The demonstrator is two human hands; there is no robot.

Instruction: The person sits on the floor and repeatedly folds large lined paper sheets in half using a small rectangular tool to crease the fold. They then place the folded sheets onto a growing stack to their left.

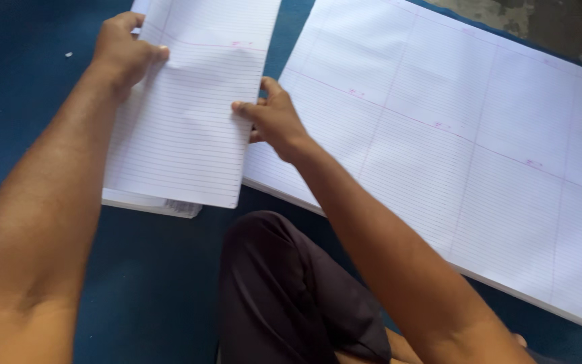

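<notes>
A folded sheet of white ruled paper [190, 121] is held between both hands above a small stack of folded sheets [149, 202]. My left hand [124, 50] grips the sheet's left edge near the top. My right hand [271, 118] pinches its right edge, thumb on top. To the right lies a large stack of unfolded ruled sheets [466, 148], printed as several page panels with pink margin lines.
Everything rests on a dark blue floor covering [28, 101]. My knee in dark trousers [284, 290] sits at the bottom centre, close to the big stack's near edge. Bare grey concrete floor [547, 20] shows at the top right.
</notes>
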